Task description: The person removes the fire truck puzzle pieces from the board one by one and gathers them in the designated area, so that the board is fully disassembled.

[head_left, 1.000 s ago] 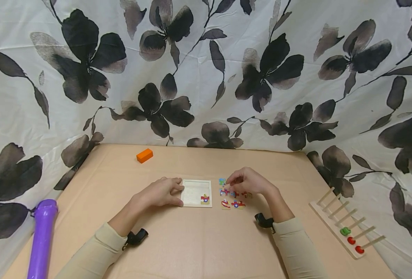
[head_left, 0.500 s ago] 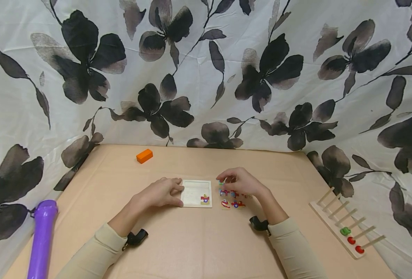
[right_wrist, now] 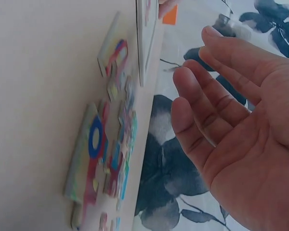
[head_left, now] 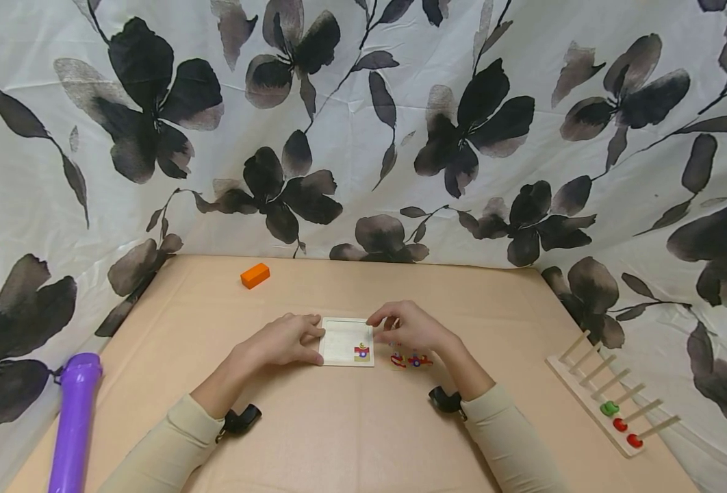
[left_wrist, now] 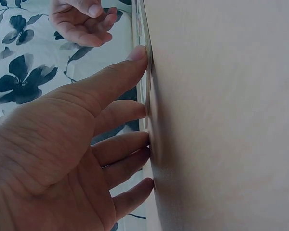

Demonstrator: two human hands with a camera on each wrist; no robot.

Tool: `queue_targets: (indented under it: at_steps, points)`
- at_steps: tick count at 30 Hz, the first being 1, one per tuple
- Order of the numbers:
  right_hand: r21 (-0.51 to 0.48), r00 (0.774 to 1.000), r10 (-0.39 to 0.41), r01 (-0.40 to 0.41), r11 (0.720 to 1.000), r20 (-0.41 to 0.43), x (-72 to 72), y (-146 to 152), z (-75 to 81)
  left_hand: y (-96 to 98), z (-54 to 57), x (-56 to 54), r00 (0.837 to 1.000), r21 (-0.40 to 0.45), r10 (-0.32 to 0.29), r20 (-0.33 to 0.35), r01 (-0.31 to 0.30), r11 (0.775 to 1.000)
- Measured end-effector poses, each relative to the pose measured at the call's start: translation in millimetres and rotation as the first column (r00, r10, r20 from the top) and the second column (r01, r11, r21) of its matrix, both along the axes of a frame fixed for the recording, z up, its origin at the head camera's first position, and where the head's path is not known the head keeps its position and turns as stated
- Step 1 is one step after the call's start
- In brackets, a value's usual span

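Observation:
A shallow, pale wooden puzzle tray [head_left: 340,341] lies flat mid-table, with one red, yellow and blue jigsaw piece [head_left: 361,352] in its lower right corner. My left hand [head_left: 280,339] rests at the tray's left side, thumb and fingertips against the edge, as the left wrist view of the tray edge [left_wrist: 149,86] confirms. At the opposite side hovers my right hand [head_left: 409,327], fingers loosely bent and nothing between them in the right wrist view. Below it lie several colourful jigsaw pieces [head_left: 420,360], partly hidden by that hand; these pieces [right_wrist: 94,154] show larger from the right wrist.
An orange block [head_left: 255,275] sits at the back left. A purple tube [head_left: 77,421] stands along the left edge. On the right is a peg board [head_left: 591,394] with slanting wooden pegs and red and green pieces. Floral cloth [head_left: 363,137] hangs behind the table.
My right hand has moved left and slightly nearer, from over the jigsaw pieces to the tray's right edge. My left hand and the tray have stayed put.

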State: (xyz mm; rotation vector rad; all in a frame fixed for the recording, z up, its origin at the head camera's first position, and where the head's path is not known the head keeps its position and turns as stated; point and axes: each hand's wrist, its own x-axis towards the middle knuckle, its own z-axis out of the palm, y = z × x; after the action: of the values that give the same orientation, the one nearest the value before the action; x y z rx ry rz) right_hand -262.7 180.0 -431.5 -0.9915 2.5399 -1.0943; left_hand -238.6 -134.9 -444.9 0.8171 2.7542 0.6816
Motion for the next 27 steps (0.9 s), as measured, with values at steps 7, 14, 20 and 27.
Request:
queue_targets:
  at_steps: [7,14,20,27]
  points:
    - [0.028,1.000,0.022,-0.022,0.999,0.001,2.6,-8,-5.7,0.5,-0.3,-0.6,1.000,0.002,-0.001,0.009,0.001,1.000]
    - [0.041,0.998,0.061,-0.062,0.997,0.014,3.9,-16,-9.5,0.4,0.3,-0.5,1.000,0.007,0.006,0.014,-0.006,1.000]
    - [0.085,0.997,0.080,-0.081,0.993,0.008,4.5,-20,-14.5,0.0,1.2,-0.3,1.000,0.011,-0.005,0.008,0.005,1.000]
    - [0.136,0.997,0.070,-0.071,0.988,0.012,6.2,-22,-16.5,-0.1,0.1,-1.2,1.000,0.016,-0.008,0.011,0.008,1.000]
